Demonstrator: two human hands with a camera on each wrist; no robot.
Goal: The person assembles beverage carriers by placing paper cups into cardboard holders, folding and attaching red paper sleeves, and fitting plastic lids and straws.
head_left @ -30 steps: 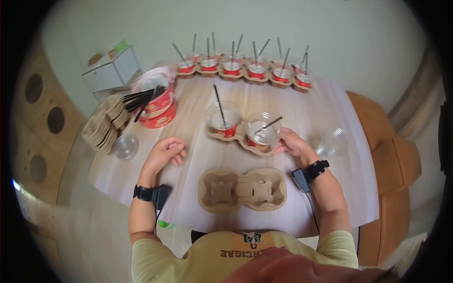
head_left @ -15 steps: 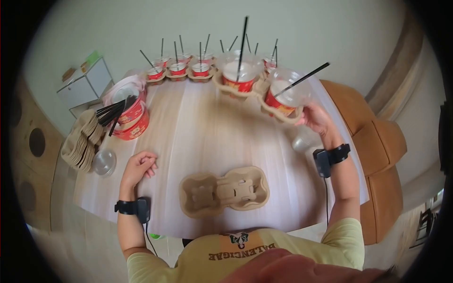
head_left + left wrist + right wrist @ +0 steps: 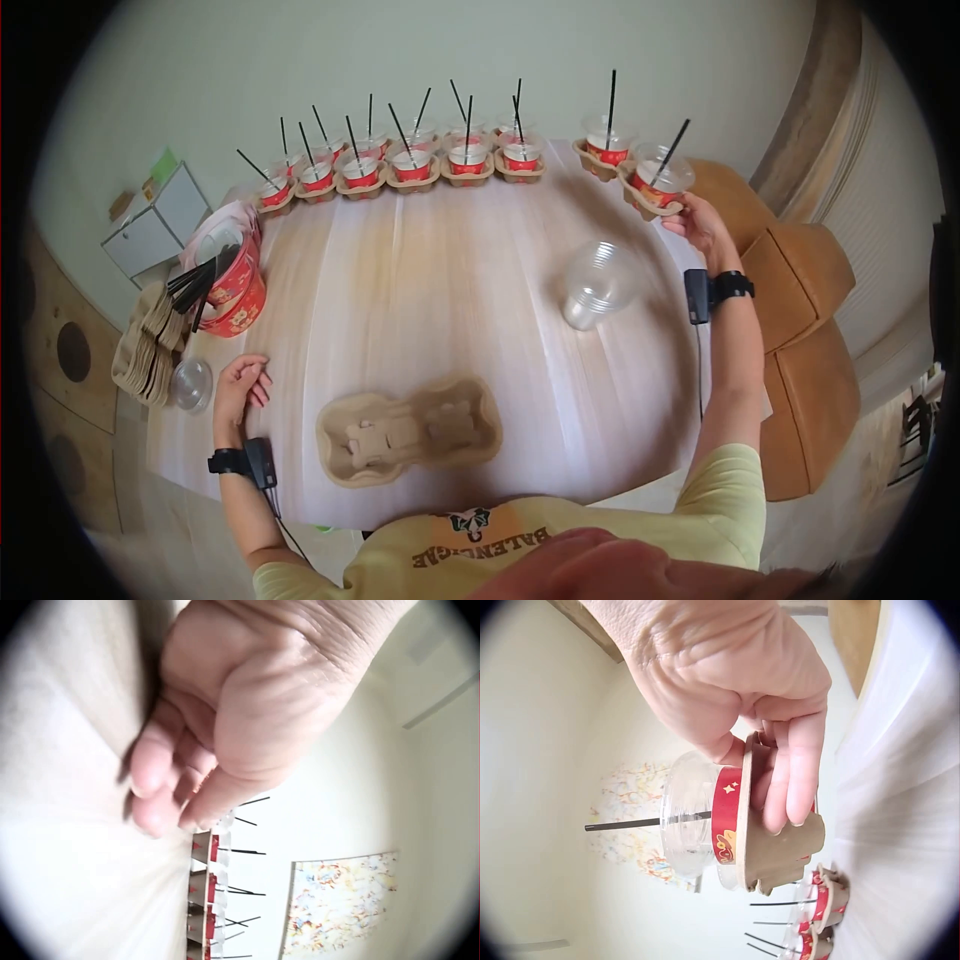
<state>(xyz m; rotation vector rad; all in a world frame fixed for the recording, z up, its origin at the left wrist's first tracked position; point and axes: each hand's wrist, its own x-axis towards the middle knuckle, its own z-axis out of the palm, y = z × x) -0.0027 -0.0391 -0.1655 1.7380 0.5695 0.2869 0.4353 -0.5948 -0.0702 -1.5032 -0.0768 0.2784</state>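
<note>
Held carrier (image 3: pixel 627 181) diagonal, near end rightward

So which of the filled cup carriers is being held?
The carrier at the far right, its rim gripped by the right hand; the other filled carriers stand grouped to its left, no hand on them.

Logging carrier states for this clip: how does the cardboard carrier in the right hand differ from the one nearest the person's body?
The held carrier carries two cups with straws; the near carrier is empty. The right hand grips the held carrier's rim; the near carrier lies untouched on the table. Both are brown with two wells.
</note>
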